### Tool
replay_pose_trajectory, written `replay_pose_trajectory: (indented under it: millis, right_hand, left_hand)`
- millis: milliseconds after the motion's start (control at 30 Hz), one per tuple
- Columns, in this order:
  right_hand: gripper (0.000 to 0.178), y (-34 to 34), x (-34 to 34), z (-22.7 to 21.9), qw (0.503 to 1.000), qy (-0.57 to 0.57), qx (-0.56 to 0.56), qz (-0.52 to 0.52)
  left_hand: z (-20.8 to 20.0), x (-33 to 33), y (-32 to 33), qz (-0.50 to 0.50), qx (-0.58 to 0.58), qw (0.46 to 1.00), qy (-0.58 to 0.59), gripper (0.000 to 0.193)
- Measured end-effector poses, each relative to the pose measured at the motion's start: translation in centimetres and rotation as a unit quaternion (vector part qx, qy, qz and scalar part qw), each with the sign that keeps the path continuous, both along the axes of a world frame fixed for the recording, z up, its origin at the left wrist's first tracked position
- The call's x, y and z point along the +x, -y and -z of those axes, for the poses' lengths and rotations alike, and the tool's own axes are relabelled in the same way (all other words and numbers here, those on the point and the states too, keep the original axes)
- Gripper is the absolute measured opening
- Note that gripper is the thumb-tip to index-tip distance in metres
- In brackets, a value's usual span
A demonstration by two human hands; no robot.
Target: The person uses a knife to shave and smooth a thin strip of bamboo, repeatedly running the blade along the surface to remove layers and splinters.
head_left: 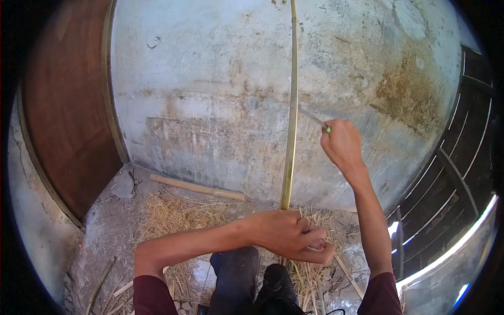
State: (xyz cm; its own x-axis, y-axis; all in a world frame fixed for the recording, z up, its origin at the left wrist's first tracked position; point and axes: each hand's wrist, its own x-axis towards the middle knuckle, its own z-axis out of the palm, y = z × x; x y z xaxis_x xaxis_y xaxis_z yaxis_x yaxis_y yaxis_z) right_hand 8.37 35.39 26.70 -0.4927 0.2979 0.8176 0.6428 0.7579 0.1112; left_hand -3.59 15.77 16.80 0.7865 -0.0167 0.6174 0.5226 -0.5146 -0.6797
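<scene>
Nearest, a dark shoe (pixel 277 283) shows below the left hand (pixel 286 233), and dry shavings (pixel 178 218) litter the floor (pixel 107 233) beneath and left of it. The left hand is curled into a fist; whether anything runs through it cannot be told, as its far side is hidden.

Just beyond that fist rises the long greenish strip (pixel 291 126), apparently split bamboo, its lower end lost behind the hand. It should be light, stiff along its length yet springy, smooth enough to slip, with edges likely to cut; a firm hold low on its flat faces looks safest.

Farther out, the right hand (pixel 344 144) is right of the strip and well above the left hand, its fingers closed round a knife (pixel 313 117) whose blade points leftward to the strip's edge; contact is unclear.

Beyond the left forearm lies a bamboo pole (pixel 197 187), below the stained wall (pixel 199 68).
</scene>
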Motion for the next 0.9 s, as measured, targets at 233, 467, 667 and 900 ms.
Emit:
replay_pose_trajectory:
  millis: [233, 467, 667, 900]
  right_hand:
    - [0.014, 0.4, 3.3, 0.3, 0.999, -0.012, -0.040, 0.005]
    - [0.007, 8.4, 3.2, 1.8, 0.976, 0.110, -0.070, -0.175]
    - [0.009, 9.4, 3.2, 3.0, 0.969, 0.165, -0.084, -0.164]
    - [0.008, 8.4, 2.0, 2.1, 0.970, 0.152, -0.092, -0.167]
  left_hand:
    - [-0.1, 0.2, 0.6, -0.012, -0.004, 1.000, 0.005, 0.034]
    - [0.8, 0.1, -0.9, 0.006, 0.024, 1.000, 0.015, 0.023]
    - [0.7, -0.1, -0.3, -0.024, 0.003, 1.000, -0.008, 0.030]
    - [0.2, 0.5, -0.7, -0.006, -0.001, 1.000, -0.020, 0.025]
